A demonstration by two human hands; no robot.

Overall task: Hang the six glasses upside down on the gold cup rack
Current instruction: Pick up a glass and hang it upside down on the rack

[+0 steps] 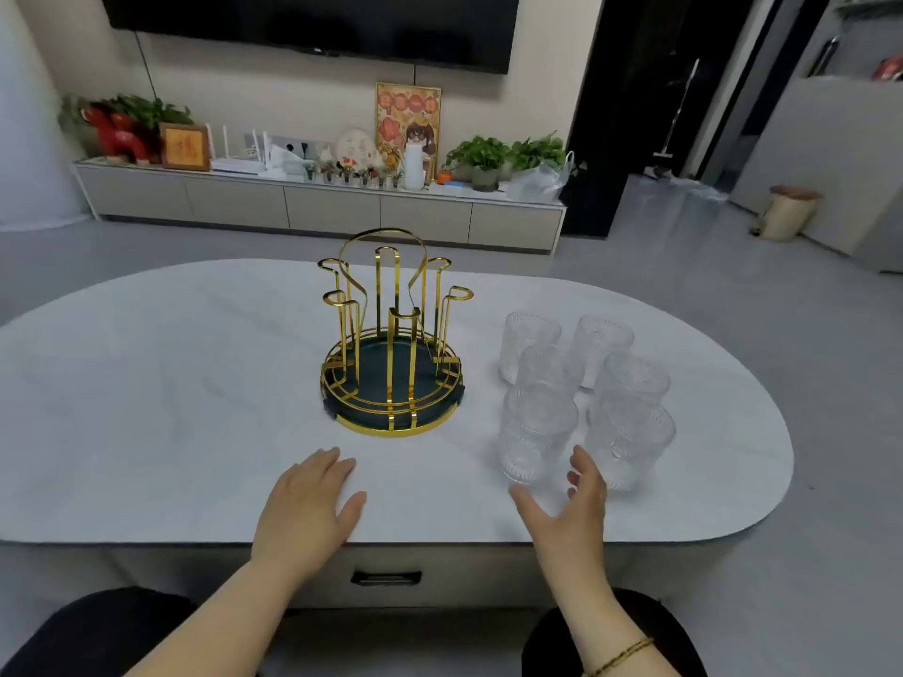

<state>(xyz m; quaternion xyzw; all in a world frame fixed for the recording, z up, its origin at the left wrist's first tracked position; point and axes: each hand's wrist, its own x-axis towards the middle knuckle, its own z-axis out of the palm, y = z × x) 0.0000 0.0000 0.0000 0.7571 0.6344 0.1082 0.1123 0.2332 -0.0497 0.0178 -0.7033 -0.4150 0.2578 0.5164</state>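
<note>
The gold cup rack [391, 334] stands in the middle of the white oval table [171, 383], on a round dark tray with a gold rim; its upright prongs are bare. Several clear ribbed glasses [586, 383] stand upright in two rows to the right of the rack. The nearest left glass [535, 439] is just beyond my right hand [569, 510], whose fingers and thumb are spread apart, close to the glass but not around it. My left hand [305, 510] lies flat on the table in front of the rack, holding nothing.
A drawer handle [386, 577] shows in the table's front, between my knees. Beyond the table are grey floor, a low TV cabinet [322, 207] with plants and ornaments, and a small bin [789, 212] at the right.
</note>
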